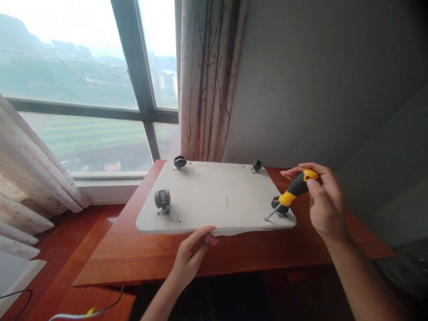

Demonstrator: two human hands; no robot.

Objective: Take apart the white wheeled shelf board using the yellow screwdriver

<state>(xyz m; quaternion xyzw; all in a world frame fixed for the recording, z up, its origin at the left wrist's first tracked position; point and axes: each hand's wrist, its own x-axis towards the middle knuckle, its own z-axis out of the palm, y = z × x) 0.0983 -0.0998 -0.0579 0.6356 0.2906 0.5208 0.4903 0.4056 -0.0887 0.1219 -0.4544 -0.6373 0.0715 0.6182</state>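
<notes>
Four casters (162,199): they're sticking up wheels-first, one near each corner of the board, dark grey to black, and the near-right one is hiding partly behind the screwdriver
White board (207,191): it's lying on the wooden table (117,261), showing rounded corners, a short dark line right of the middle and some small dark marks by the near-left caster
Screwdriver (296,188): its yellow-and-black handle is leaning up and to the right, while the metal shaft is slanting down with the tip meeting the board just beside the near-right caster
Right hand (327,207): it's coming in from the lower right, closing around the back of the handle, thumb pressing on the yellow end, other fingers bending over the far side
Left hand (192,256): it's reaching up from the lower left, one digit lying on the board's near edge and the rest curling below; can't tell if it's really pinching or only resting there
Materials and shapes: the board is looking smooth and matte, the table is showing a reddish-brown wood finish, and the handle is bulging out fat and rounded above a thin straight shaft
Backdrop: a pale curtain (209,80) with a bare-branch print is hanging in folds beside the window (143,67)
</notes>
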